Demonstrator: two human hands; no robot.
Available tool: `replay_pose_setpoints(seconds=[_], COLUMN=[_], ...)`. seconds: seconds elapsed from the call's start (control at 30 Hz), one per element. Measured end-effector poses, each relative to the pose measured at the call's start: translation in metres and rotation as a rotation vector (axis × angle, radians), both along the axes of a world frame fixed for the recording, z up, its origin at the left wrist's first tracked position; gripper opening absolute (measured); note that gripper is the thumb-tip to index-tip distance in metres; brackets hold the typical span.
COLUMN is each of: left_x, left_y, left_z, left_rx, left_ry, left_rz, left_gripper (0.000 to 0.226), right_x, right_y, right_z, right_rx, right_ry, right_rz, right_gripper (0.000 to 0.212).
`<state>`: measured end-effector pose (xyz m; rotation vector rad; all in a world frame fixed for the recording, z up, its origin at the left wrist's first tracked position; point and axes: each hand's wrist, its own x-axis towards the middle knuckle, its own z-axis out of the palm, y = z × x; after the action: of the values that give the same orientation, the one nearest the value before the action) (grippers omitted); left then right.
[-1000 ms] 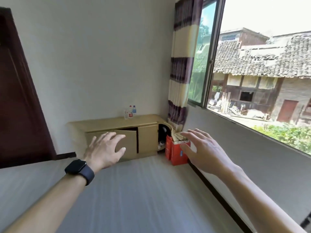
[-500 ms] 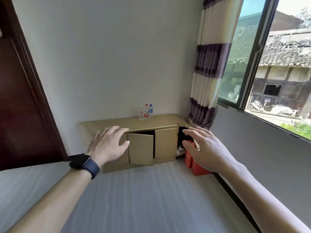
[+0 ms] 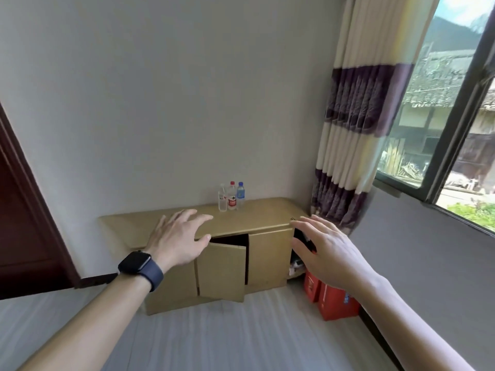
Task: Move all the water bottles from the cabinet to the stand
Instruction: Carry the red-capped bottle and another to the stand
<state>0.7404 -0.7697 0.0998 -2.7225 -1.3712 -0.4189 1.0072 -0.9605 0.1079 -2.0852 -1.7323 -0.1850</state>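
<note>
- Bottles [image 3: 232,196], head view: three stand upright in a tight row on top of the cabinet [image 3: 267,212], near the back wall. They are touching or nearly so. Grouped like that, each can probably be taken by its body from the front.
- Left hand [image 3: 178,241] hovers before the cabinet's top edge, fingers spread and nearly straight, holding nothing. A watch [image 3: 140,266] sits on its wrist.
- Right hand [image 3: 329,253] is likewise spread and empty, held out toward the cabinet's right end. Red boxes [image 3: 334,301] stand on the floor beneath it in the frame.
- Both palms face down and forward, which reads as a reach being readied, well short of the bottles.
- One door [image 3: 222,271] hangs ajar and the inside is dark, so whether more bottles sit there cannot be told.
- No stand can be made out in this view.
</note>
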Motion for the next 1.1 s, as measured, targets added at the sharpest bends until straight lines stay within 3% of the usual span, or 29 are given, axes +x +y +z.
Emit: replay_pose_setpoints(seconds=[0.37, 0.77, 1.1], left_x=[0.074, 0.084, 0.148], left_y=[0.218, 0.501, 0.676], left_z=[-0.032, -0.088, -0.145], left_rx=[-0.093, -0.251, -0.427], left_ry=[-0.014, -0.054, 0.05], left_rz=[0.118, 0.1, 0.047], left_gripper=[0.053, 0.056, 0.056], right_x=[0.101, 0.124, 0.16], right_y=[0.251, 0.546, 0.719], right_z=[-0.017, -0.071, -0.132], right_rx=[-0.061, -0.134, -0.325], right_ry=[0.021, 0.057, 0.171], right_rz=[0.072, 0.07, 0.018], right_gripper=[0.05, 0.052, 0.045])
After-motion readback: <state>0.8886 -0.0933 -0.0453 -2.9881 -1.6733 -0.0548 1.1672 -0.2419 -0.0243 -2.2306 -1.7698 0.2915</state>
